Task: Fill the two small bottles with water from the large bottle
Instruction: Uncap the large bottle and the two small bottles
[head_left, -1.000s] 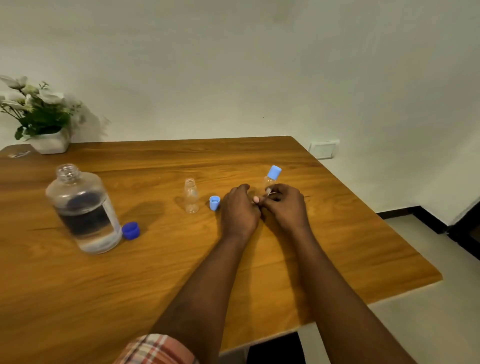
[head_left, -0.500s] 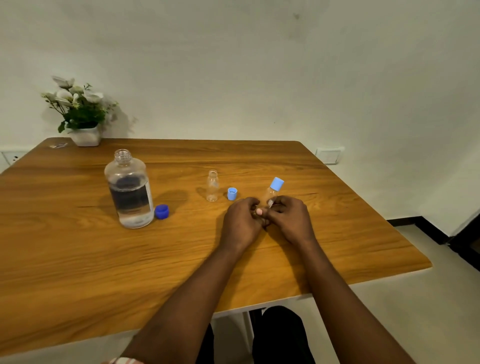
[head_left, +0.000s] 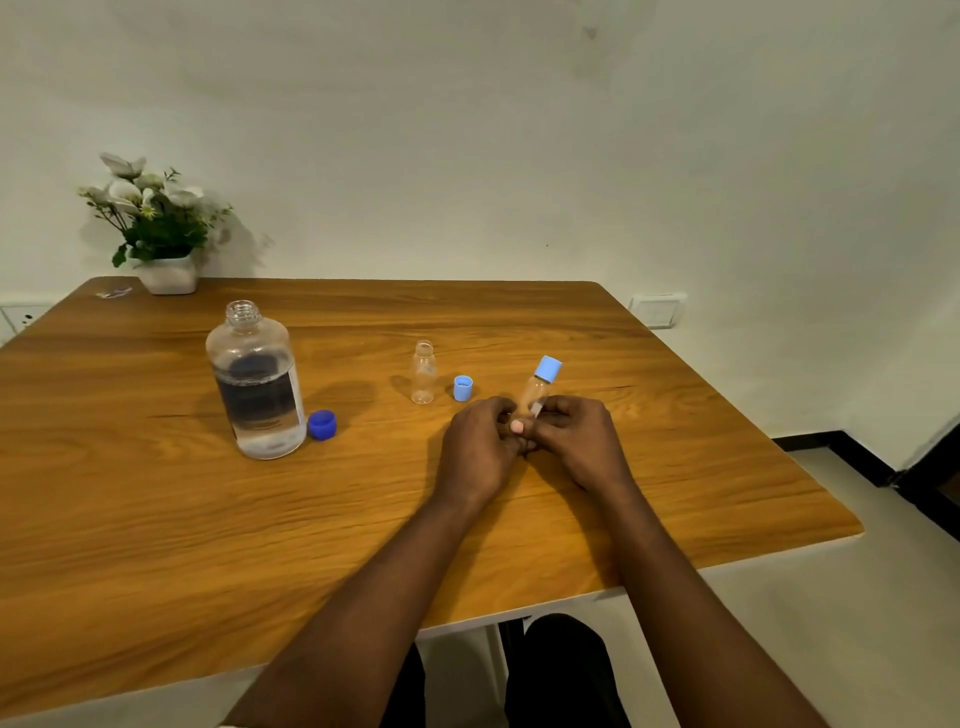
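A large clear bottle (head_left: 255, 382) with a dark label stands uncapped at the table's left, partly filled with water. Its dark blue cap (head_left: 322, 424) lies beside its base. One small clear bottle (head_left: 423, 372) stands open in the middle, with its light blue cap (head_left: 463, 388) just to its right. The second small bottle (head_left: 539, 386), capped in light blue, leans tilted to the right above my hands. My left hand (head_left: 480, 449) and my right hand (head_left: 579, 439) meet around its lower end, resting on the wooden table (head_left: 156, 519).
A white pot of white flowers (head_left: 158, 228) sits at the back left corner, with a small clear wrapper (head_left: 114, 293) beside it. The table's right edge drops to the floor. A wall switch (head_left: 657, 310) is on the right wall.
The camera has pulled back and turned left, so the whole table shows. My hands stay together on the capped small bottle; nothing on the table has moved.
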